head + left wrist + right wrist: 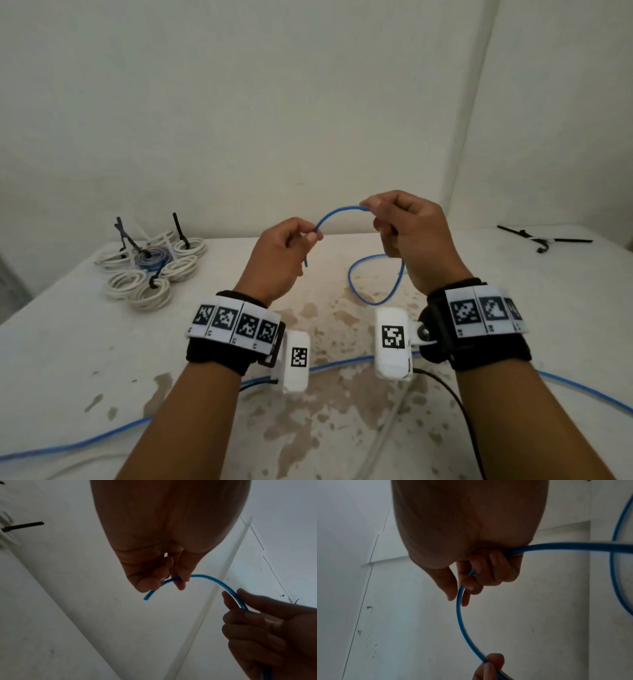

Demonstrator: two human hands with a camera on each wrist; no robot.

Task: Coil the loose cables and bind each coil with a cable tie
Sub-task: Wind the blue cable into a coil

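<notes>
A thin blue cable [337, 211] arcs in the air between my two hands above the white table [513, 291]. My left hand [308, 236] pinches it near its free end, which sticks out below the fingers [149, 596]. My right hand [371, 209] grips the cable a short way along, between thumb and curled fingers [465, 588]. Below the right hand the cable hangs in a loop [373, 277], then trails across the table's front [102, 437]. Bound white and blue coils [150, 270] with black ties lie at the left.
Loose black cable ties [544, 238] lie at the table's far right. Brown stains [342, 404] mark the tabletop's middle. A black wire [455, 401] runs from the right wrist camera. White walls close in behind and to the right.
</notes>
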